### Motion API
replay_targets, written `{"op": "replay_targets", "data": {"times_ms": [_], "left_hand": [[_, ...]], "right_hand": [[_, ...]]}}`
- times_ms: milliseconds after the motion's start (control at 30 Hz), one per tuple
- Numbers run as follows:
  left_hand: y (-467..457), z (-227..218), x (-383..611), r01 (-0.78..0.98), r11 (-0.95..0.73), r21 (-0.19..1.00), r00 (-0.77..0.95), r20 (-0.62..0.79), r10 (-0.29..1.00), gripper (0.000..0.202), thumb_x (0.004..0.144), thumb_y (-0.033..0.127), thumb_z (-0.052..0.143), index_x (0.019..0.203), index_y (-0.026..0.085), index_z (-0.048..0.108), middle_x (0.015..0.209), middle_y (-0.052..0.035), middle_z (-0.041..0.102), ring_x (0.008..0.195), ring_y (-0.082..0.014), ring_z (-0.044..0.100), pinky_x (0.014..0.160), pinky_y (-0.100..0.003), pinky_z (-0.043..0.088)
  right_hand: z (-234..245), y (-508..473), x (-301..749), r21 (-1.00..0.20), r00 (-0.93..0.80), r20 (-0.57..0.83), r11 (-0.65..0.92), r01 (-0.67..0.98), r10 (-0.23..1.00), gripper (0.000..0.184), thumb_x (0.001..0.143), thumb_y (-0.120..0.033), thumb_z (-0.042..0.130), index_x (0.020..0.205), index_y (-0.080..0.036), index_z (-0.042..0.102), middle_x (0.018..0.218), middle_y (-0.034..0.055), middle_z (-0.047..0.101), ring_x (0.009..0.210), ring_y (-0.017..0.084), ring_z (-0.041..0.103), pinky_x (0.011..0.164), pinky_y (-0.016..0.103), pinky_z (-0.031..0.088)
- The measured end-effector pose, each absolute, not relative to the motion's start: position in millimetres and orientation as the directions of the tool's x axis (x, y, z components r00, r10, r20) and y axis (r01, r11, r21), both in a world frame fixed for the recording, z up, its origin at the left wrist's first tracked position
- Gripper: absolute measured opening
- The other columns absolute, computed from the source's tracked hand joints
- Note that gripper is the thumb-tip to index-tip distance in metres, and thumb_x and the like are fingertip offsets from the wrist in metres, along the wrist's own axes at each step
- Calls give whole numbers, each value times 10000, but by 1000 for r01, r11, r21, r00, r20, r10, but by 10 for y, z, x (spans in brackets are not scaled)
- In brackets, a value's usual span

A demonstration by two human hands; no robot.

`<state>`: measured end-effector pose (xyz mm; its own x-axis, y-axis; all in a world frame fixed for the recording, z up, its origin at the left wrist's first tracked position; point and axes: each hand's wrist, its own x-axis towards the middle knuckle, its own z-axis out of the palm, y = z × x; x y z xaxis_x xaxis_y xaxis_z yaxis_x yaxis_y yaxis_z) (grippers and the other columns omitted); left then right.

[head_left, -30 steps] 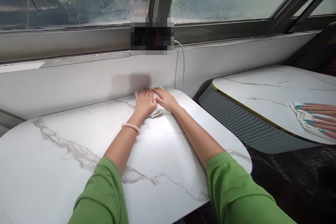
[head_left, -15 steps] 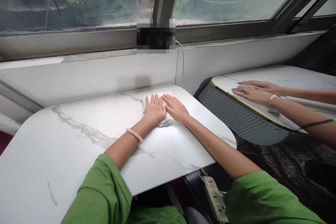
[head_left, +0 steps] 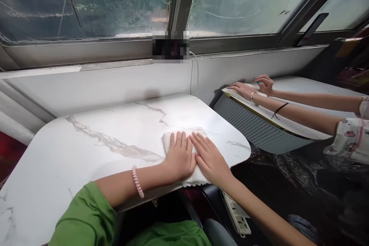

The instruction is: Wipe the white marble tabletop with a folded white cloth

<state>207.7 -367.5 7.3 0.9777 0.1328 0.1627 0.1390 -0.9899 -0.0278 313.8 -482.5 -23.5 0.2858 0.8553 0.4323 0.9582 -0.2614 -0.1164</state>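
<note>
A folded white cloth [head_left: 184, 133] lies on the white marble-patterned table [head_left: 121, 123], its lower edge hanging slightly over the front rim. Flat on the cloth's left part rests my left hand [head_left: 180, 157], fingers stretched out and a little apart. Beside it my right hand [head_left: 210, 157] presses on the cloth's right part, fingers extended. The two hands touch near the thumbs. A pink beaded bracelet [head_left: 137, 182] circles my left wrist.
To the right, another person's hands [head_left: 245, 90] work with a white cloth on a second table [head_left: 294, 84] with a ribbed grey side. A power strip [head_left: 236, 215] sits below the table's front edge. Windows and a white wall [head_left: 100, 88] stand behind; a cable [head_left: 197, 73] runs down.
Both my hands and the cloth have slid toward me, from near the back of the table to its front edge. The other person's hands have moved toward the far left end of their table.
</note>
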Motion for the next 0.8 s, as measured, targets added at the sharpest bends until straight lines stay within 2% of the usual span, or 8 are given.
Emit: {"op": "replay_targets", "data": {"times_ms": [167, 300, 433, 600, 800], "left_hand": [[-3669, 105, 1997, 170, -985, 13, 977, 131, 170, 566, 952, 332, 285, 1397, -13, 347, 1468, -227, 301, 1372, -349, 243, 1120, -507, 180], [-3536, 131, 2123, 227, -972, 66, 969, 89, 232, 563, 934, 308, 308, 1402, -3, 343, 1470, -214, 304, 1373, -336, 251, 1122, -503, 184], [-3223, 136, 2293, 304, -944, 130, 944, 89, 316, 540, 935, 279, 288, 1416, 39, 336, 1487, -170, 298, 1386, -298, 234, 1137, -487, 159], [-2617, 104, 2521, 414, -890, 191, 898, 74, 434, 513, 948, 245, 232, 1426, 82, 325, 1511, -111, 263, 1410, -220, 184, 1154, -476, 80], [-1998, 36, 2788, 530, -824, 202, 806, 182, 563, 490, 927, 195, 268, 1398, 111, 377, 1479, -102, 348, 1380, -201, 266, 1156, -450, 90]], "right_hand": [[-241, -4767, 3057, -147, 299, 425, -261, 954, 855, 559, 894, -209, 282, 1451, -164, 295, 1455, 96, 403, 1372, 221, 305, 1107, 486, 293], [-273, -4567, 3180, -167, 330, 404, -286, 944, 853, 548, 867, -186, 278, 1404, -157, 382, 1433, 94, 435, 1355, 226, 336, 1097, 493, 305], [-235, -4170, 3338, -204, 367, 371, -311, 928, 853, 519, 860, -188, 273, 1337, -127, 468, 1411, 102, 463, 1333, 227, 370, 1101, 467, 302], [-161, -3434, 3518, -250, 392, 340, -320, 914, 855, 502, 873, -209, 273, 1312, -104, 493, 1404, 122, 467, 1322, 247, 381, 1095, 456, 292], [-151, -2666, 3772, -274, 379, 345, -294, 916, 859, 507, 849, -158, 300, 1315, -87, 488, 1402, 125, 469, 1314, 232, 386, 1097, 415, 278]]}}
